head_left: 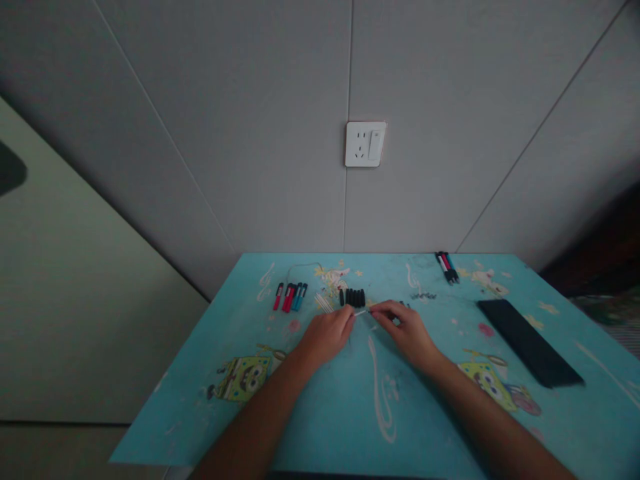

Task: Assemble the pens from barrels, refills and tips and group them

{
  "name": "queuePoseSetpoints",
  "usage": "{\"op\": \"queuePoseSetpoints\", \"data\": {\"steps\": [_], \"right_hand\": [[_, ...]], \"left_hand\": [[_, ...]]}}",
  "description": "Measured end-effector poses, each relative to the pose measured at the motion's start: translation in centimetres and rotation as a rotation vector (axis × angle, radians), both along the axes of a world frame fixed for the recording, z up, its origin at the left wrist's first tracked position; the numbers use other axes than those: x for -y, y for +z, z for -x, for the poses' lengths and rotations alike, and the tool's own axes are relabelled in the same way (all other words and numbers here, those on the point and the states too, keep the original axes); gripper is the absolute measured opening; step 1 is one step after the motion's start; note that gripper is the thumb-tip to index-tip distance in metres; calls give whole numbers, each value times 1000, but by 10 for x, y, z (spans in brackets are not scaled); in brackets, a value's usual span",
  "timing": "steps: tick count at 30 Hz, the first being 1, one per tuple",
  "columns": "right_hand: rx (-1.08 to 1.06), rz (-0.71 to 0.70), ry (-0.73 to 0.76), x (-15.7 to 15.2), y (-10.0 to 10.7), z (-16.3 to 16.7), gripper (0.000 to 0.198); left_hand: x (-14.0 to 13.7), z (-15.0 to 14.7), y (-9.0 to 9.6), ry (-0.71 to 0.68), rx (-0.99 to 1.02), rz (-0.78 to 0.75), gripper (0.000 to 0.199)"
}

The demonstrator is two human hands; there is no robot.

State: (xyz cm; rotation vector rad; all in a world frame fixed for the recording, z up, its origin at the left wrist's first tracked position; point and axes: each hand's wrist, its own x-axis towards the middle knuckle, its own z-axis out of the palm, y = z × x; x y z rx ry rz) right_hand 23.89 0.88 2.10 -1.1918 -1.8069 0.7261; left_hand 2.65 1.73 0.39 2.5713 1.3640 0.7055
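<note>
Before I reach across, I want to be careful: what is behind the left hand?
Small black pieces and thin white sticks lie beyond the left hand; what it covers cannot be seen.

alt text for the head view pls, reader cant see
A left hand holds a thin white rod near the right hand, over a blue cartoon-print table. Beyond lie black pieces and red and teal pieces; a dark slab lies right.

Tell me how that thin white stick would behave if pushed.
The white stick is probably light, being so thin. It is likely stiff, jutting straight from the left hand. It might roll on the flat table if round, though its cross-section is too small to tell.
</note>
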Motion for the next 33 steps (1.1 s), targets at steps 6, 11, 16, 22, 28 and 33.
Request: {"op": "queuePoseSetpoints", "data": {"steps": [6, 11, 16, 22, 28, 33], "right_hand": [[0, 8, -2, 1, 4, 0, 20], [18, 8, -30, 0, 1, -1, 20], [26, 19, 14, -2, -1, -2, 19], [33, -3, -19, -4, -1, -5, 19], [60, 4, 19, -5, -2, -5, 19], [59, -8, 27, -4, -1, -4, 18]], "left_hand": [[1, 0, 3, -10, 25, -14, 17], [2, 0, 4, -12, -16, -4, 18], [3, -1, 6, -18, -43, 28, 20], [4, 0, 10, -7, -58, 47, 21], [4, 0, 9, -16, -69, 46, 21], [4, 0, 10, -17, -49, 55, 22]]}}
